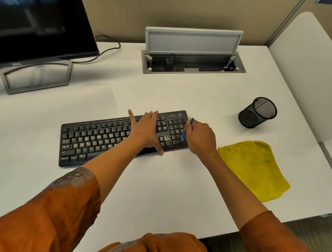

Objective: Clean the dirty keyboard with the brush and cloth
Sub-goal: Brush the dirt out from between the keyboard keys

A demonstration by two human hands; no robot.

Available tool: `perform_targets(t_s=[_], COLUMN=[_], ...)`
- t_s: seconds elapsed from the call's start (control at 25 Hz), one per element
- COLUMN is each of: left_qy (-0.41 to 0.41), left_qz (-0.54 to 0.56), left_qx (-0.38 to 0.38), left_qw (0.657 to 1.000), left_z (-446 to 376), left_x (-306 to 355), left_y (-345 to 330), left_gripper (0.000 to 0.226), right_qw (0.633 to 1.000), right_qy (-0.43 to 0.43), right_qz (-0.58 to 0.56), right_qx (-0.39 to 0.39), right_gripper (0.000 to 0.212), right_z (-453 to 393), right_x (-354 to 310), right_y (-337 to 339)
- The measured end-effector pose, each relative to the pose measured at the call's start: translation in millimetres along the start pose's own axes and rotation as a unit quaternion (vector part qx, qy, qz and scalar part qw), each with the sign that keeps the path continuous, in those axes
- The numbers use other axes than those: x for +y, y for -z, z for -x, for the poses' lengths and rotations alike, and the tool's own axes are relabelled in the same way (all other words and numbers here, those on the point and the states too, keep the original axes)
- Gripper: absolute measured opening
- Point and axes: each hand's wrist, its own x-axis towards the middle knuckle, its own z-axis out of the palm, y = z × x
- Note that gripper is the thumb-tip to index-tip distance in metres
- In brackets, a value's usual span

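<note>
A black keyboard (98, 139) lies across the middle of the white desk, its letter keys dusted with pale specks. My left hand (145, 130) lies flat on its right-centre keys, fingers spread and straight, thumb at the front edge. My right hand (198, 137) grips a small blue brush (184, 133) over the number pad at the keyboard's right end; most of the brush is hidden in my fist. A crumpled yellow cloth (254, 169) lies on the desk just right of my right wrist.
A black mesh pen cup (258, 112) stands tilted at the right. An open cable box (193, 63) with a raised lid is sunk in the desk behind. A monitor (35, 28) on its stand is at the back left. A few crumbs (149, 168) lie before the keyboard.
</note>
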Motion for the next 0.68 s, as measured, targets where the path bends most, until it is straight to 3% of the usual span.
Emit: perform_targets(t_s=[0.2, 0.52, 0.68], left_qy=[0.001, 0.001, 0.003], left_qz=[-0.001, 0.003, -0.003], left_qx=[-0.002, 0.002, -0.002], left_qw=[1.0, 1.0, 1.0], left_z=[0, -1, -2], left_x=[0, -1, 0], left_y=[-1, -2, -1], left_gripper=[0.157, 0.157, 0.158], right_qw=[0.995, 0.998, 0.991], right_qy=[0.009, 0.024, 0.009], right_qz=[-0.095, -0.001, -0.131], right_qx=[0.002, -0.052, -0.015], right_gripper=[0.037, 0.043, 0.036], right_z=[0, 20, 13], right_x=[-3, 19, 16], right_y=[1, 2, 8])
